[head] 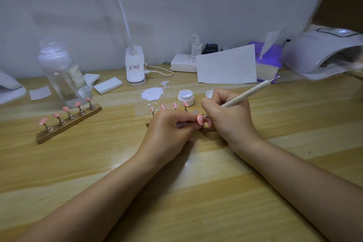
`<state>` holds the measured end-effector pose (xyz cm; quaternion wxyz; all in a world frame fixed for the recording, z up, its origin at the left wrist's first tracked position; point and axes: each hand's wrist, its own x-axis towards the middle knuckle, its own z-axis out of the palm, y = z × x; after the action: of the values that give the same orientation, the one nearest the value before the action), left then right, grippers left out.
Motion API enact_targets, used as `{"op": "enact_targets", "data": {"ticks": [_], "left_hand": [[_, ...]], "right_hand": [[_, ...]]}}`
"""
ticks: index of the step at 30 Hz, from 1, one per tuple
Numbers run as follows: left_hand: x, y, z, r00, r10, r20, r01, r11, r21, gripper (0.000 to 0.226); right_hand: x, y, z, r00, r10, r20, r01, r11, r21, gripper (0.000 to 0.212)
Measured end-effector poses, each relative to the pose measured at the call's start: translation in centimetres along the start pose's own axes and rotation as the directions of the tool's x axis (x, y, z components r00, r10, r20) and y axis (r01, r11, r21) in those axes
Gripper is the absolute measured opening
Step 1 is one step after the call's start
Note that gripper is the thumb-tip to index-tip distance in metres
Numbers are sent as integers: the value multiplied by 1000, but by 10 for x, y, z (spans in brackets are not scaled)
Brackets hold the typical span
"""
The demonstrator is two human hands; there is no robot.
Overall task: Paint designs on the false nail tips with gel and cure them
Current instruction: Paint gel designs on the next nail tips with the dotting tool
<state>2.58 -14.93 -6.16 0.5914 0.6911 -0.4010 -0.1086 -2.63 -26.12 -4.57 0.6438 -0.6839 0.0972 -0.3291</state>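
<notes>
Pale wood-grain desk (255,163) runs beneath our two bare forearms, with a grey-white wall behind it. Our left hand (169,131) curls its fingers round a small stand and pinches it, holding one pink nail tip (200,119) up at the fingertips; white dots show on it. Our right hand (227,112) grips one dotting pen (253,90) like a pencil, fingers bent tight around its pale shaft, the working end down against that nail tip and the metal point of the far end aiming up and away to the right.

Just beyond our left knuckles stands a wooden holder (149,121), mostly hidden, carrying four pink tips with white dots (163,107). Past those, just beyond our right fingers, sits one open jar of white gel (185,97); its lid (209,94) peeks out behind the right hand. One splash of white paint (152,93) lies on the desk farther out from the left fingers.

Well off to the left of our left hand rests a second wooden holder (69,124) with five plain pink tips (65,108), and behind it one clear bottle (62,70). Far to the right of our right hand, at the desk's back edge, sits one white curing lamp (322,53). One sheet of white paper (225,65) leans behind the jar.
</notes>
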Motion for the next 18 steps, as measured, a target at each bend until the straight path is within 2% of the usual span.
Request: {"op": "enact_targets", "data": {"ticks": [18], "left_hand": [[0, 0, 0, 1000, 11, -1, -11, 1000, 22, 37]], "right_hand": [[-1, -2, 0, 1000, 5, 8, -5, 1000, 2, 39]]}}
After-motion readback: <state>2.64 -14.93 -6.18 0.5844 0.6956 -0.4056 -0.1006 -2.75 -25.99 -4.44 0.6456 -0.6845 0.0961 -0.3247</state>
